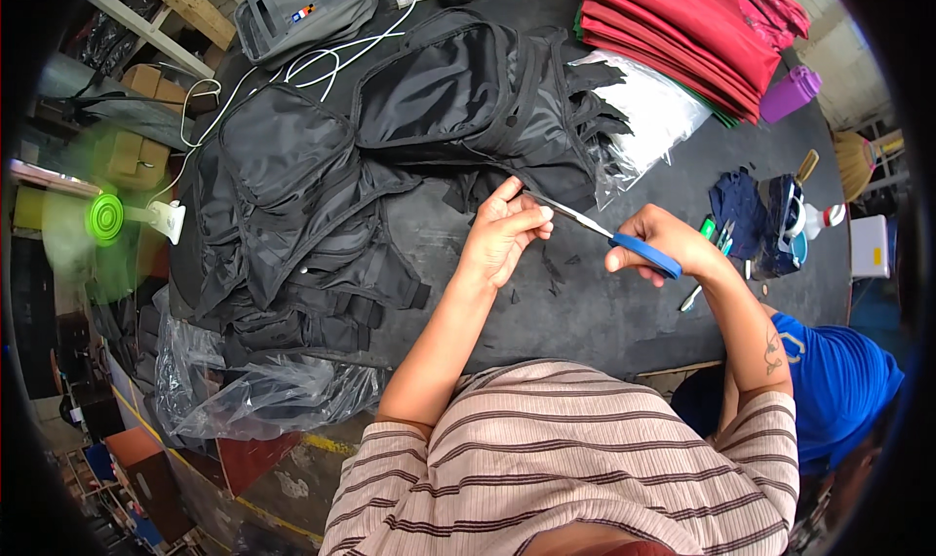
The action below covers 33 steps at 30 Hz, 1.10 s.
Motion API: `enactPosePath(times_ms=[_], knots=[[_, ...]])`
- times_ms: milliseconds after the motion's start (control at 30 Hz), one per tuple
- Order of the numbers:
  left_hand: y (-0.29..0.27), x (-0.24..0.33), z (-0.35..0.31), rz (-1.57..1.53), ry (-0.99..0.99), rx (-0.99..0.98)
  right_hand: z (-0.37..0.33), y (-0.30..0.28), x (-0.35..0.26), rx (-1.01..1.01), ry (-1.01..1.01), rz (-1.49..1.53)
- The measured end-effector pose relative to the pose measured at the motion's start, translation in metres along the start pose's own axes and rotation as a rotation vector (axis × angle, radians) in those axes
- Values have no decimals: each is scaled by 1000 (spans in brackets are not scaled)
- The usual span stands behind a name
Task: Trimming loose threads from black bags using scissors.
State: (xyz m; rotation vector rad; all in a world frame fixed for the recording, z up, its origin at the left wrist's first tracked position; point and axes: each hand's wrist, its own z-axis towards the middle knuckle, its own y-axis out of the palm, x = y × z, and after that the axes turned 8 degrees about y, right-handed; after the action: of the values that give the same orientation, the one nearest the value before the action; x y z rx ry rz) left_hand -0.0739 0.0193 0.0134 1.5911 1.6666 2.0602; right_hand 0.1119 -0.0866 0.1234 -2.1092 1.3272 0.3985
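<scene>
In my right hand (655, 242) are blue-handled scissors (592, 224), my fingers wrapped round the handles. Their blades point left, toward the fingertips of my left hand (502, 232). That hand is closed in a pinch beside the lower edge of a black backpack (439, 88); whatever is between its fingers is too small to make out. A second black backpack (288, 142) lies to the left, its straps spread over more black fabric. Small dark scraps (554, 273) lie on the table below the blades.
Red folded fabric (673, 39) is stacked at the far right, by a purple bottle (792, 93) and clear plastic (653, 117). Pens and a dark pouch (780, 220) sit on the right. A green fan (105, 217) stands left; a person in blue (838, 381) is close at right.
</scene>
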Motion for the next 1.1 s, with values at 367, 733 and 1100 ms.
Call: enactPosePath(times_ms=[367,733,1100], knots=[[9,-3,11,170,165,126,50,22,-9,576,-449,567],[3,9,12,57,170,13,69,35,-22,483,-510,985],[0,54,2,128,567,373,34,119,28,294,-542,803]])
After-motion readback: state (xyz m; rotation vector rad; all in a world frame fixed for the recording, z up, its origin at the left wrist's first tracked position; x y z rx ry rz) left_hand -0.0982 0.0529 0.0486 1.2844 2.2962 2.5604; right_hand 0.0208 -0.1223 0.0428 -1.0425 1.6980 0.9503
